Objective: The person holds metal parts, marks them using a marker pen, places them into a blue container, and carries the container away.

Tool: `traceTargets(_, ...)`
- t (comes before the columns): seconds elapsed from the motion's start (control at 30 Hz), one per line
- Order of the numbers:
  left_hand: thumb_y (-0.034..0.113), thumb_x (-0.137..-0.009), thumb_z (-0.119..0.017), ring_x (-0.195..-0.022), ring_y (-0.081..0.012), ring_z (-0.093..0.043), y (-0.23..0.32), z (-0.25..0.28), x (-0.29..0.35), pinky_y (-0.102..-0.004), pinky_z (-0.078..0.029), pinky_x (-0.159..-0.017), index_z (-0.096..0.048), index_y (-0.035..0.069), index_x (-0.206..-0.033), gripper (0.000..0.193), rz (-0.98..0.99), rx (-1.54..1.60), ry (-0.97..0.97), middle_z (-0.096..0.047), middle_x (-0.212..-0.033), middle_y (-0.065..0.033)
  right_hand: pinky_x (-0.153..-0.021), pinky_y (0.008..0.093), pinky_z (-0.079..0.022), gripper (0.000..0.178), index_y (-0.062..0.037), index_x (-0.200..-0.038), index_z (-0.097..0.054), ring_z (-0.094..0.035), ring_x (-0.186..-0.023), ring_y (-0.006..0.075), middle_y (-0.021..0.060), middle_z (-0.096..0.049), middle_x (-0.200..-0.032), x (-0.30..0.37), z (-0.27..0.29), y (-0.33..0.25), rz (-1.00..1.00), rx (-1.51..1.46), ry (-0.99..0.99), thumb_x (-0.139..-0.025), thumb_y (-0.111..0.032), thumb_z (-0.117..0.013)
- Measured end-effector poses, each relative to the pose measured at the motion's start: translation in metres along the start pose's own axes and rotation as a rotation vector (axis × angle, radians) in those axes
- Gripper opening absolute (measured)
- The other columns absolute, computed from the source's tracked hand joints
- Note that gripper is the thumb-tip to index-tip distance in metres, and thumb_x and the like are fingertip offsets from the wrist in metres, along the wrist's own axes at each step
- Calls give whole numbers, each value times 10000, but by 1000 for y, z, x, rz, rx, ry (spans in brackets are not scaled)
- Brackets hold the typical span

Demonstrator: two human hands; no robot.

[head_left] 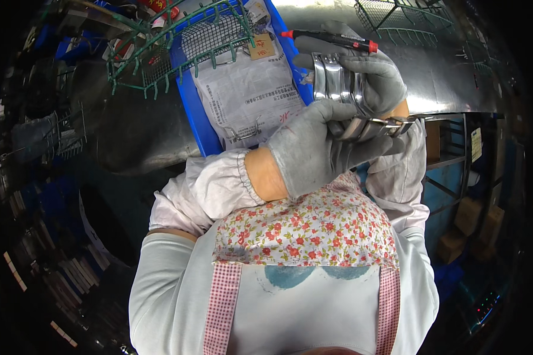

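— Metal rings (pixel 336 80), a stack of shiny ones, that's what both hands are on. They're held up in the air in front of the person's chest, above the near edge of the steel desk (pixel 456 77).

— Which hand has them?

— Both. The right hand (pixel 367 74), in a grey glove, is curled shut around the upper part of the stack, fingers wrapped over the bands. The left hand (pixel 317 148), also grey-gloved, is closed on the lower part from underneath, thumb lying across the front of the rings. The two hands touch each other around the stack.

— Anything else in the right hand?

— A black marker pen with red ends (pixel 331 39), lying across the top of that hand, pinched along with the rings.

— And on the desk?

— Just beyond the hands sits a blue tray (pixel 189 100), with a printed paper sheet (pixel 249 94) in a clear sleeve lying in it and a small brown tag (pixel 262 46) on top. A green wire basket (pixel 177 41) rests over the far end of the tray. Another green wire basket (pixel 397 15) stands farther back on the right.

— The person's clothes?

— A floral apron bib (pixel 308 228) with checked straps, and pale sleeve covers (pixel 207 189) gathered at the wrists.
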State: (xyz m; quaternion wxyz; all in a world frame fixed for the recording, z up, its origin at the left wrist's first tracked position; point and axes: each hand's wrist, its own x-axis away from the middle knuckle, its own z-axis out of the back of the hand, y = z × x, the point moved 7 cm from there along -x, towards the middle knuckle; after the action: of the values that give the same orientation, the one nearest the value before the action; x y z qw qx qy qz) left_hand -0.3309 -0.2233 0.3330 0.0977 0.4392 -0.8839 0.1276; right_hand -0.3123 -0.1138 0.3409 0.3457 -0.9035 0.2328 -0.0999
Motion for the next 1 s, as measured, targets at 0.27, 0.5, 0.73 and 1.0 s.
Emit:
traceTargets(0.27, 177, -943, -418, -852, -194, -653, 0, 4, 19, -224, -580, -745, -464, -104, -1135, 343, 56, -28, 95, -588, -1079, -215, -910, 452, -490, 518, 48, -1312, -350, -540, -1106, 378, 277, -491, -1237, 2, -7, -2, 28, -21, 75, -805, 27, -450)
traceTargets(0.5, 191, -936, -481, -813, -202, -661, -4, -6, 28, -276, -592, -715, -517, -41, -1045, 259, 130, 43, -103, -639, -933, -127, -925, 357, -476, 570, 104, -1288, -377, -585, -1046, 289, 249, -489, -1244, 0, -27, 4, 22, -36, 173, -723, 55, -433)
traceTargets(0.73, 238, -914, -547, -727, -96, -637, -2, 5, 31, -219, -544, -589, -594, 71, -1025, 206, 19, -217, 212, -651, -903, -40, -917, 398, -490, 499, 52, -1294, -365, -571, -1074, 328, 285, -502, -1221, 1, -25, 7, -13, -3, 128, -800, 61, -434)
traceTargets(1.0, 210, -917, -539, -790, -176, -648, 3, 12, 38, -301, -547, -694, -570, 31, -1054, 227, -49, -232, 187, -640, -907, -74, -926, 386, -490, 478, 73, -1285, -375, -558, -1096, 325, 315, -478, -1231, 1, -38, 5, 119, -79, 75, -810, 67, -422)
